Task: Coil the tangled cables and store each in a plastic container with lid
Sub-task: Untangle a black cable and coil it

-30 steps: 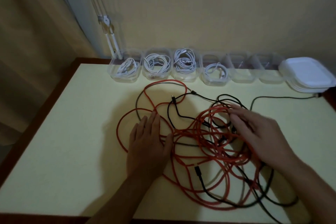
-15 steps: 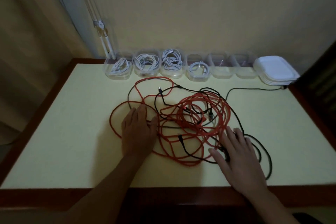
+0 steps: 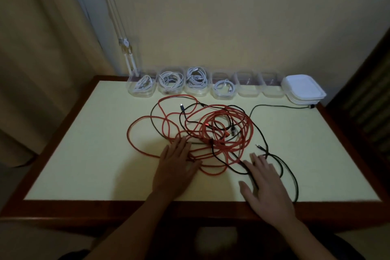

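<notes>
Red cables [image 3: 226, 143]: bright orange-red, plain, loops under and ahead of left hand [image 3: 177, 167]. Black cables [image 3: 282, 106]: dark, plain, one strand under right hand [image 3: 266, 186], others threaded through red. Coiled cables [image 3: 171, 80], far beyond both hands: white. Containers [image 3: 248, 88] around them: clear, colourless. Lid stack [image 3: 304, 88], far ahead-right of right hand: white. Table top [image 3: 95, 143]: pale yellow, plain. Table rim [image 3: 105, 209]: reddish-brown wood. Wall [image 3: 232, 17]: beige. Curtain [image 3: 42, 48]: tan.

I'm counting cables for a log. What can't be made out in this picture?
Head view only:
How many black cables there are: strands vanish under the red cable tangle and the right hand.
What lies beneath the left hand: palm covers it.
Lid count in the white lid stack: dim, too small.
Plug types: too small.
</notes>
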`<state>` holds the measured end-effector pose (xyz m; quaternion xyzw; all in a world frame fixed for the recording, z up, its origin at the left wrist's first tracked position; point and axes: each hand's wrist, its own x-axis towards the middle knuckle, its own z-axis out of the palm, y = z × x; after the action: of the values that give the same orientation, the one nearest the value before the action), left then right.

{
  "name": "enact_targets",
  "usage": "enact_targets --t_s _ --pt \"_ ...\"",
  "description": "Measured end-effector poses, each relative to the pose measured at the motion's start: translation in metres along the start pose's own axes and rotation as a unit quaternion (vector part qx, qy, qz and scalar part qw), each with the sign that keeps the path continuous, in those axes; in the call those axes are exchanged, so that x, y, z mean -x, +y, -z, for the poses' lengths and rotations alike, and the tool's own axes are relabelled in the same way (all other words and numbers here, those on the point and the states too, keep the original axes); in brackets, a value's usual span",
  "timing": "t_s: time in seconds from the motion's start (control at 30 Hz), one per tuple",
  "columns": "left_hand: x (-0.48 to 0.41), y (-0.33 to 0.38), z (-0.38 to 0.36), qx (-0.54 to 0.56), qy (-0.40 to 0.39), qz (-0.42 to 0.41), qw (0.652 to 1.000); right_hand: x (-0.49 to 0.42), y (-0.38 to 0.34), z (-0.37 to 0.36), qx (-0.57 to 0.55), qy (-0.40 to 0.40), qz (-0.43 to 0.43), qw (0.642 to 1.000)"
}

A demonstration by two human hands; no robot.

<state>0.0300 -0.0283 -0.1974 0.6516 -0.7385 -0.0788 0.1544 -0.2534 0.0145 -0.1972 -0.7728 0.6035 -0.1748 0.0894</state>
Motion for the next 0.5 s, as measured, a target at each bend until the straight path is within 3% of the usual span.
enact_targets --t_s 0.2,0.4,0.5 --pt "0.009 0.002 -0.002 0.000 0.022 0.027 0.999 0.008 0.019 -0.005 -0.009 0.079 -0.014 0.997" --pt "0.027 0.015 0.002 -0.018 0.005 0.025 1.000 -0.014 0.009 0.026 0.034 0.044 -0.031 0.998" --pt "0.032 0.020 0.001 0.000 0.001 0.039 0.999 -0.022 0.006 0.039 0.015 0.031 -0.079 0.996"
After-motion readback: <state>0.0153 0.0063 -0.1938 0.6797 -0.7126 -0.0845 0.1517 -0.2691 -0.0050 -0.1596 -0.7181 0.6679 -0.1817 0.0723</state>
